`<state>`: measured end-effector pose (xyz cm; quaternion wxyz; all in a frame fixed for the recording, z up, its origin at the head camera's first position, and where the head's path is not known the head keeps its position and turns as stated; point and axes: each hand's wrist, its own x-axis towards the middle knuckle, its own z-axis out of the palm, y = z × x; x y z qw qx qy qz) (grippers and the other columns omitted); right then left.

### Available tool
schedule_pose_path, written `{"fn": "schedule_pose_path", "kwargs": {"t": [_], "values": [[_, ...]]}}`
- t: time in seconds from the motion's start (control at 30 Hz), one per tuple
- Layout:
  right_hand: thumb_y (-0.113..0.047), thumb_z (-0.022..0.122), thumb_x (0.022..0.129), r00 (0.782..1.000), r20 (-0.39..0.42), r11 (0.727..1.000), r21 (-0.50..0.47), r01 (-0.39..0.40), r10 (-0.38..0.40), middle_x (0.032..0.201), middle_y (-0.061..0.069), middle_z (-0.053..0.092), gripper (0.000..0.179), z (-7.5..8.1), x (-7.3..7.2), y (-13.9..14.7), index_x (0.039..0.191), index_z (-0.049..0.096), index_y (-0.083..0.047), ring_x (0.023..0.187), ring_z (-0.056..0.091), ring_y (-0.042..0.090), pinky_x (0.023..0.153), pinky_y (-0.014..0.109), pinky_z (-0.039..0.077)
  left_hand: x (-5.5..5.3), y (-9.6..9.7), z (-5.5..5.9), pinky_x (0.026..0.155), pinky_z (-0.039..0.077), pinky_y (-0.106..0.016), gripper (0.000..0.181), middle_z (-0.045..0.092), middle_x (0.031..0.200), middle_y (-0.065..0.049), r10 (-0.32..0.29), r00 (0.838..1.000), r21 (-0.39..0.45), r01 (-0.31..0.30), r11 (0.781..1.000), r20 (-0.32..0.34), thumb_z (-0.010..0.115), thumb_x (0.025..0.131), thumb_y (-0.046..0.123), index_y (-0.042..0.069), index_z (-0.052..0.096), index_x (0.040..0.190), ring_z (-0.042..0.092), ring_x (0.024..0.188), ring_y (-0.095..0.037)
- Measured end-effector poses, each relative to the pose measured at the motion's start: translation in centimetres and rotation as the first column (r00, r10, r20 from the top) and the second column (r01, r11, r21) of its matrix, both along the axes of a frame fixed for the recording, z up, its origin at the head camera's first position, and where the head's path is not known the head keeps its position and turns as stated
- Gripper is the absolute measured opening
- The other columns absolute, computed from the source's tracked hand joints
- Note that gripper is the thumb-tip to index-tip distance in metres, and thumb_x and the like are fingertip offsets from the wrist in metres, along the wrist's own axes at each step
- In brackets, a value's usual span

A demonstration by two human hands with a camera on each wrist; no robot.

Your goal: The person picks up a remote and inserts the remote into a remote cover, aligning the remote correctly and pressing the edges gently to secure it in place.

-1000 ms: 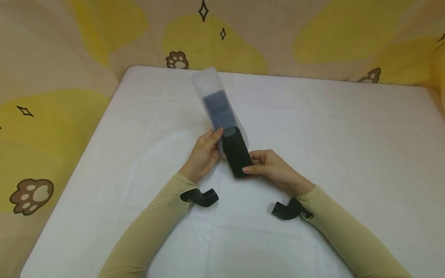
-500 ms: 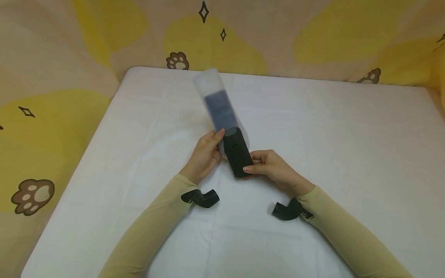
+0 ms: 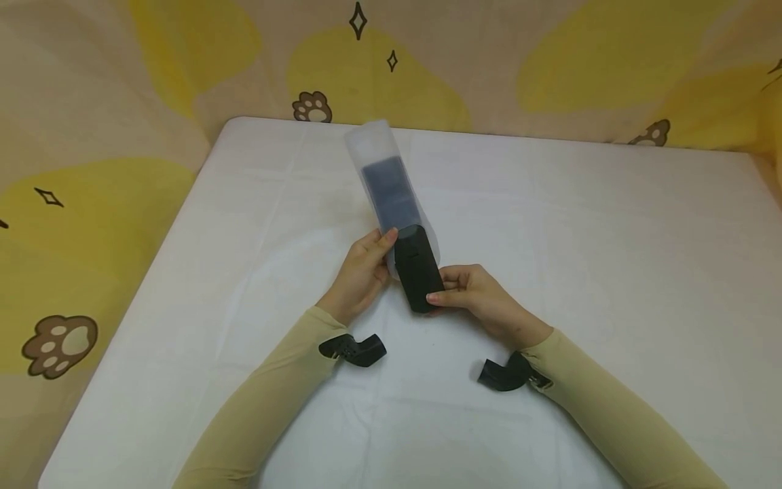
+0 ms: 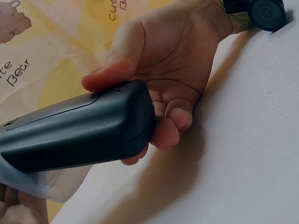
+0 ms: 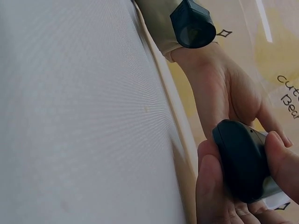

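Note:
A black remote control (image 3: 419, 272) lies at an angle between my hands, its far part overlapping a translucent sleeve (image 3: 371, 139). Through the sleeve shows a dark rectangle; whether it is the same remote, I cannot tell. My left hand (image 3: 357, 275) grips the sleeve from the left, thumb beside the remote's far end. The right hand (image 3: 485, 295) pinches the remote's near end, thumb on top. In the left wrist view, the remote (image 4: 88, 128) runs into the sleeve (image 4: 70, 184) at lower left. The right wrist view shows its rounded end (image 5: 243, 161) between right-hand fingers (image 5: 283, 161).
A white-covered table (image 3: 611, 238) spreads beneath the hands. Behind and to the left hangs a yellow and beige patterned cloth (image 3: 427, 75). Black wrist cameras stick out from the left sleeve (image 3: 366, 351) and right sleeve (image 3: 501, 375).
The left hand and the translucent sleeve have shifted slightly to the right, and the remote's far end with them. The right hand stays nearly in place, holding the near end throughout.

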<state>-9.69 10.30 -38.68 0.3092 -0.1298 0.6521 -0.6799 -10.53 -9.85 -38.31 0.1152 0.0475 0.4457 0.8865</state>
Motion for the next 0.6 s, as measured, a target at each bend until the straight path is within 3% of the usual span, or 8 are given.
{"fn": "schedule_pose_path", "kwargs": {"t": [0.23, 0.33, 0.6], "values": [[0.004, 0.064, 0.084, 1.0, -0.003, 1.0, -0.018, 0.008, -0.008, 0.092, 0.006, 0.071, 0.032, 0.03, 0.0, -0.08, 0.112, 0.056, 0.017, 0.083, 0.068, 0.016, 0.078, 0.028, 0.053, -0.06, 0.07, -0.3, 0.089, 0.044, -0.02, 0.06, 0.061, 0.102, -0.001, -0.008, 1.0, -0.03, 0.008, 1.0, -0.011, 0.069, 0.085, 0.034, -0.011, 0.045, 0.117, 0.056, 0.099, -0.009], [0.003, 0.064, 0.084, 1.0, -0.006, 1.0, -0.02, 0.009, -0.009, 0.091, 0.006, 0.071, 0.031, 0.05, -0.01, -0.06, 0.111, 0.057, 0.017, 0.083, 0.068, 0.016, 0.078, 0.028, 0.053, -0.02, 0.09, -0.32, 0.087, 0.045, -0.021, 0.061, 0.062, 0.101, -0.001, -0.013, 1.0, -0.042, 0.013, 0.999, -0.016, 0.068, 0.086, 0.033, -0.012, 0.044, 0.12, 0.057, 0.097, -0.009], [0.002, 0.064, 0.084, 1.0, 0.011, 1.0, -0.022, 0.013, -0.013, 0.091, 0.006, 0.071, 0.03, 0.14, 0.03, -0.05, 0.11, 0.058, 0.015, 0.082, 0.068, 0.017, 0.078, 0.028, 0.053, 0.1, 0.13, -0.07, 0.085, 0.046, -0.022, 0.03, 0.062, 0.101, 0.0, -0.015, 1.0, -0.069, 0.015, 0.998, -0.005, 0.042, 0.102, 0.011, -0.012, 0.044, 0.121, 0.058, 0.095, -0.009]]}}
